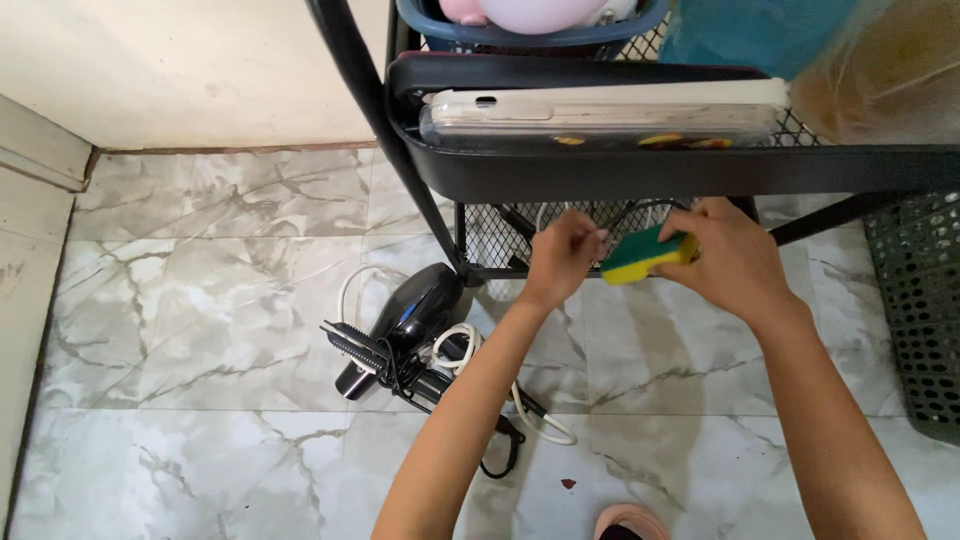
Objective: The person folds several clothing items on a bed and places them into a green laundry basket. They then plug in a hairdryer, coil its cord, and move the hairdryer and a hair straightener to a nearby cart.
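My right hand point(735, 262) grips a yellow and green sponge point(642, 254), held level in front of the lower mesh shelf point(510, 240) of a black metal rack point(640, 170). My left hand point(562, 258) sits just left of the sponge with its fingers curled, close to the sponge's end and to the mesh. Whether the left fingers pinch anything is not clear. Both forearms reach up from the bottom of the view.
A black hair dryer point(415, 315) with a comb attachment and tangled white and black cords point(470, 370) lies on the marble floor point(200, 330). The rack's upper shelf holds a flat clear case point(600, 115) and a blue basin point(530, 35). A dark mesh basket point(925, 320) stands at right.
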